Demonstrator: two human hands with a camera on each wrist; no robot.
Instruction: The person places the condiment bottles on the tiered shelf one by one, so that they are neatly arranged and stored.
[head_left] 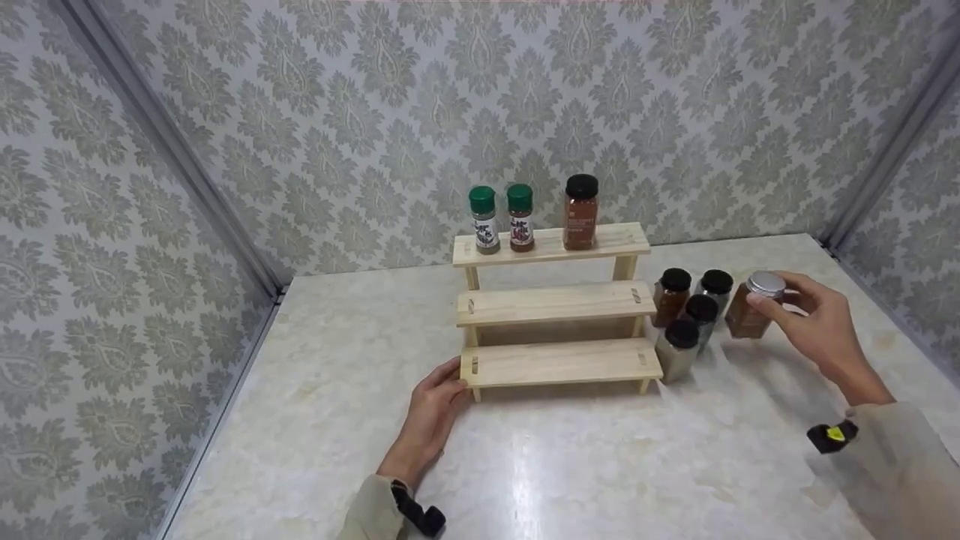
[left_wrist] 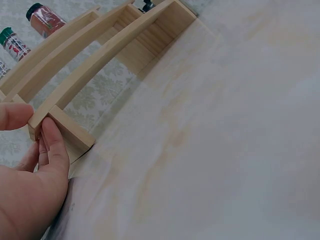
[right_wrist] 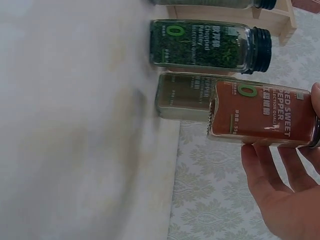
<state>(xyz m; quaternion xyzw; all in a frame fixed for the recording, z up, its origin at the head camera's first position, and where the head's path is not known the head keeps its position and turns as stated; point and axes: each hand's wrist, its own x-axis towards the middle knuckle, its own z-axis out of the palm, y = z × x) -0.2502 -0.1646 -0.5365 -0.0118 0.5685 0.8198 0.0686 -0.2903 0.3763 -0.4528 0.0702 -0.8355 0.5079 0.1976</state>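
Observation:
My left hand (head_left: 429, 416) pinches the front left corner of a three-step wooden spice rack (head_left: 559, 364); in the left wrist view the thumb lies on top of the step's end and fingers beneath. At the right, my right hand (head_left: 821, 330) holds a square glass jar of red sweet pepper (right_wrist: 265, 112) near its silver cap (head_left: 766, 283). The jar's base is raised off the table in the right wrist view. Beside it stand several black-capped jars, among them one of chopped parsley (right_wrist: 200, 46) and one with pale contents (head_left: 677, 360).
On the rack's top step stand two green-capped bottles (head_left: 486, 225) (head_left: 520, 223) and a taller black-capped red spice jar (head_left: 580, 217). The marbled table (head_left: 337, 337) meets patterned wall panels (head_left: 375, 150) at the back and sides.

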